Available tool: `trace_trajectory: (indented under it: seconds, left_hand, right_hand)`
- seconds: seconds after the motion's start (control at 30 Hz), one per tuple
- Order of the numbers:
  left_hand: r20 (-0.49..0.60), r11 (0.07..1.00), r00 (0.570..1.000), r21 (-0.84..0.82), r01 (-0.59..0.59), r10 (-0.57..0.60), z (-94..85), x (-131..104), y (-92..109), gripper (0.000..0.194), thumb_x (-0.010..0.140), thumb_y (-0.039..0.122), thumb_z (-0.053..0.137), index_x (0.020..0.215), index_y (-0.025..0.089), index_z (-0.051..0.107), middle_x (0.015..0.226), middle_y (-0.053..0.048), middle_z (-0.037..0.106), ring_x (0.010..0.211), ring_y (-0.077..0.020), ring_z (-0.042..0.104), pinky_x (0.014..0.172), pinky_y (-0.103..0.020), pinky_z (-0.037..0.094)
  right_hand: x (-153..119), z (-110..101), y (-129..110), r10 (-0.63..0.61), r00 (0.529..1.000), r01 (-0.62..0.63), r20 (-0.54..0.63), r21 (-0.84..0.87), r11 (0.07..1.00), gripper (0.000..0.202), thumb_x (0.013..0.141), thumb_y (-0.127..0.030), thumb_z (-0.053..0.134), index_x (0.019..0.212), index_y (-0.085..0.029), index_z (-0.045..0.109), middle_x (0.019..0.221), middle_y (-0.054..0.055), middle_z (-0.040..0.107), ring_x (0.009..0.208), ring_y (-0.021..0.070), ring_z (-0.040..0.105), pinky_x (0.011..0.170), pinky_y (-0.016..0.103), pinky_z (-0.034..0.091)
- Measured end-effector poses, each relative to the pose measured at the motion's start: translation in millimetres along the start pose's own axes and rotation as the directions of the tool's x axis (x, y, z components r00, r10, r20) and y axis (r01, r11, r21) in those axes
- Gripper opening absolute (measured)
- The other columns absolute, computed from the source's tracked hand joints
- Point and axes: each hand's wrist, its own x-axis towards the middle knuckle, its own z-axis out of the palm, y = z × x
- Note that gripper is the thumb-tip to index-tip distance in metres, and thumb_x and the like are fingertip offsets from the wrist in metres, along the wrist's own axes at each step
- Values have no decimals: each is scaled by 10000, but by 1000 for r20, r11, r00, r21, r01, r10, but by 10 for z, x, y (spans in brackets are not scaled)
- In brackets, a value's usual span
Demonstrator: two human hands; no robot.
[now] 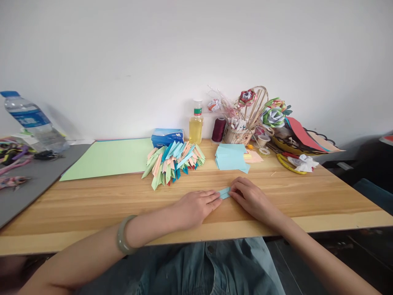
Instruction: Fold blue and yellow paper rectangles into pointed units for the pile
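Observation:
A light blue folded paper strip [225,193] lies on the wooden table [101,200] between my two hands. My left hand [196,205] rests with its fingers stretched flat over the strip's left end, pressing it to the wood. At the other end, my right hand [248,196] has thumb and fingers closed on the strip's edge. A heap of folded paper pieces [172,162] in green, peach, blue and teal lies beyond my left hand. Past my right hand sits a stack of light blue paper sheets [231,156], with peach paper [254,156] partly beneath it.
A large green sheet [113,157] covers the back left. Along the wall stand a tissue pack [167,137], a bottle of yellow liquid [195,128], a maroon thread spool [219,129] and a basket [236,135] with paper flowers. Yellow-handled scissors [288,164] lie right; a water bottle [37,123] leans left.

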Motion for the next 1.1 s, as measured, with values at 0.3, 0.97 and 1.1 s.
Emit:
trace_trajectory:
  seconds: [0.3, 0.97, 1.1]
  left_hand:
    - [5, 995, 1000, 91, -30, 30, -81, 11, 20, 400, 896, 74, 361, 1287, 75, 446, 1343, -147, 450, 1259, -201, 417, 1048, -311, 365]
    - [12, 989, 999, 142, -37, 36, -48, -2, 1, 369, 904, 94, 373, 1260, 96, 472, 1349, -112, 453, 1262, -176, 413, 1064, -289, 340]
    - [-19, 988, 999, 148, -37, 41, -31, -50, -43, 357, 899, 89, 384, 1237, 109, 498, 1328, -99, 483, 1239, -167, 445, 1047, -276, 364]
  right_hand:
    - [11, 15, -7, -23, 999, 23, -27, 0, 1000, 137, 864, -147, 457, 746, -187, 513, 793, 62, 552, 762, 195, 527, 693, 346, 472]
    - [-7, 41, 15, -8, 999, 10, -31, 43, 999, 132, 870, -166, 449, 750, -197, 496, 810, 61, 546, 764, 193, 523, 689, 346, 473]
    - [-13, 37, -1, 1, 1000, 0, -23, 24, 1000, 136, 870, -169, 443, 743, -202, 479, 792, 56, 535, 754, 197, 515, 683, 349, 469]
